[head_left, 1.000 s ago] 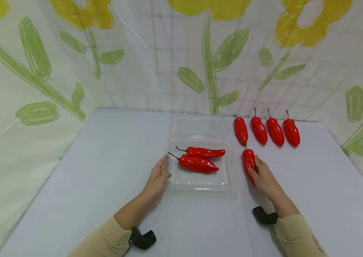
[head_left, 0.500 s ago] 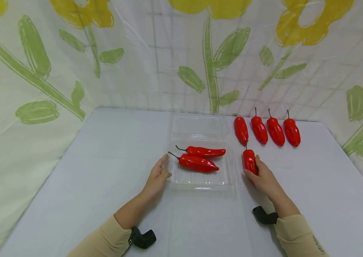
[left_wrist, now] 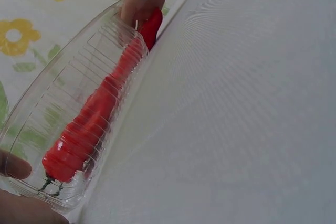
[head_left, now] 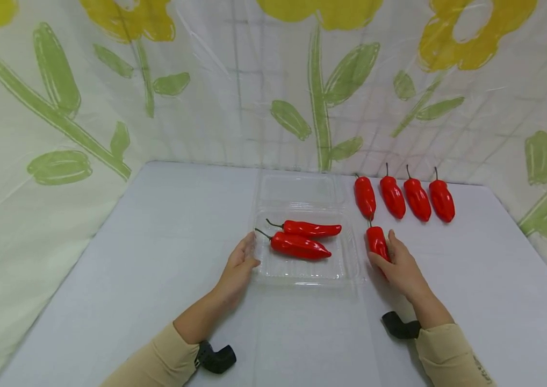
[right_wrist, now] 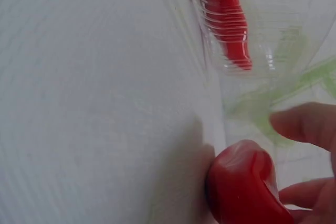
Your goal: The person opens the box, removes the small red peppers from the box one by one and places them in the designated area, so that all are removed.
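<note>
My left hand (head_left: 237, 266) grips the left rim of a clear plastic clamshell container (head_left: 302, 273), whose lid (head_left: 297, 189) lies opened back. Inside, two red chili peppers lie side by side, an upper one (head_left: 309, 229) and a lower one (head_left: 300, 246), stems to the left. In the left wrist view, fingertips (left_wrist: 16, 165) show at the container's end. Just right of the container, my right hand (head_left: 401, 269) is around another red pepper (head_left: 377, 241) on the table. In the right wrist view the thumb (right_wrist: 302, 124) stands apart from this pepper; other fingers are beside it.
Several more red peppers stand in a row at the back right, the leftmost (head_left: 365, 196) almost meeting the stem of the pepper by my right hand. A flower-patterned curtain (head_left: 206, 107) hangs behind the white table (head_left: 167, 226).
My right thumb has shifted left from the top of the pepper, and the index finger has come away from its right side. The left hand and container stay put.
</note>
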Demonstrator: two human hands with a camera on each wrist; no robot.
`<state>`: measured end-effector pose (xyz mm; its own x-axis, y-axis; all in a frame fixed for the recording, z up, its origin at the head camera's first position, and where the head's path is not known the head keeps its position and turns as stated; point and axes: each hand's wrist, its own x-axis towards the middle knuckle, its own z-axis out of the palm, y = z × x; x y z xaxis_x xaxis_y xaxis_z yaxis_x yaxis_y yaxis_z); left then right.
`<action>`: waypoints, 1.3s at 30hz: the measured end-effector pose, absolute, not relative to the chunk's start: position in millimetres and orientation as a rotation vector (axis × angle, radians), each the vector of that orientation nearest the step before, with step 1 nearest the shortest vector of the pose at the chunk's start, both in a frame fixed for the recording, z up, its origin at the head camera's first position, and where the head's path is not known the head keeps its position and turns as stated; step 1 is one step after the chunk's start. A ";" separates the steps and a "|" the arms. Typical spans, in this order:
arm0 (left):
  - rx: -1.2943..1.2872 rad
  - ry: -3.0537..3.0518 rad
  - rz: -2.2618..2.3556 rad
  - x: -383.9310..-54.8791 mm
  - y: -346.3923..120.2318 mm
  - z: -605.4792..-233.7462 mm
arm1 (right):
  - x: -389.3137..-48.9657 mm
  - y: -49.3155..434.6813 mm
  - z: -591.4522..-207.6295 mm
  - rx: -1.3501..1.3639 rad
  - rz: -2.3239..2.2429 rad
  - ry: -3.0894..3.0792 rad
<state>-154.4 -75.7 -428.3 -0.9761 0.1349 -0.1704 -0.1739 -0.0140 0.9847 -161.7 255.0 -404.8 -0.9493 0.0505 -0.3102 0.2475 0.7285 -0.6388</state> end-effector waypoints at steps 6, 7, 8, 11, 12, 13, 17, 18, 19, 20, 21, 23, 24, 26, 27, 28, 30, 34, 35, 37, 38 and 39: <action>-0.026 2.031 2.115 -157.3 -72.2 -429.1 | -165.2 257.7 -388.7 0.148 -1.134 2.803; -0.036 2.027 2.116 -157.5 -72.0 -429.3 | -165.7 256.7 -386.0 0.115 -1.155 2.813; -0.037 2.025 2.118 -157.6 -72.0 -429.8 | -166.4 255.3 -383.5 0.080 -1.175 2.819; -0.049 2.024 2.113 -157.2 -72.7 -430.9 | -169.1 249.7 -375.3 -0.029 -1.233 2.799; -0.051 2.021 2.112 -156.9 -73.0 -431.0 | -170.3 247.9 -372.3 -0.063 -1.255 2.787; -0.056 2.020 2.110 -156.7 -73.2 -431.0 | -171.4 246.3 -369.0 -0.090 -1.276 2.774; -0.039 2.004 2.117 -156.2 -74.2 -431.3 | -176.1 240.1 -354.4 -0.137 -1.387 2.690; -0.033 2.000 2.119 -156.2 -74.4 -431.4 | -177.3 237.9 -350.9 -0.133 -1.423 2.658; -0.029 2.000 2.122 -156.1 -74.7 -431.4 | -178.6 235.4 -347.3 -0.121 -1.461 2.622; -0.023 2.000 2.123 -156.0 -75.0 -431.6 | -180.2 232.6 -344.0 -0.106 -1.502 2.582; -0.024 2.001 2.122 -155.9 -75.2 -431.4 | -182.0 229.5 -341.2 -0.095 -1.542 2.545; -0.037 2.006 2.115 -155.7 -75.8 -431.2 | -186.3 222.7 -336.0 -0.069 -1.615 2.476; -0.039 2.010 2.112 -155.6 -76.0 -430.8 | -188.5 218.8 -333.9 -0.055 -1.654 2.435; -0.042 2.017 2.104 -155.5 -76.4 -430.4 | -192.4 210.4 -330.0 -0.029 -1.730 2.353; -0.048 2.017 2.102 -155.6 -76.5 -430.1 | -194.3 206.0 -328.7 -0.015 -1.760 2.315; -0.048 2.020 2.099 -155.6 -76.7 -430.0 | -196.1 201.5 -327.4 -0.004 -1.791 2.271; -0.047 2.020 2.098 -155.3 -76.9 -429.4 | -198.7 192.4 -325.9 0.009 -1.838 2.190; -0.053 2.011 2.103 -155.0 -76.9 -428.2 | -203.1 175.7 -326.5 0.007 -1.823 2.112; -0.053 2.007 2.105 -154.9 -76.9 -428.1 | -203.8 172.0 -327.1 0.005 -1.806 2.103; -0.054 2.000 2.110 -155.1 -76.8 -428.2 | -205.2 165.5 -328.5 -0.004 -1.771 2.091; -0.056 1.997 2.111 -155.2 -76.8 -428.2 | -205.7 162.4 -328.9 -0.012 -1.757 2.088; -0.054 1.994 2.113 -155.2 -76.8 -428.5 | -206.6 159.4 -329.5 -0.014 -1.737 2.092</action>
<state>-155.2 -76.8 -428.5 -0.9716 0.1449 -0.1873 -0.1953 -0.0435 0.9798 -206.6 159.4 -329.5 -0.9119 -0.2698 -0.3092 0.2544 0.2196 -0.9418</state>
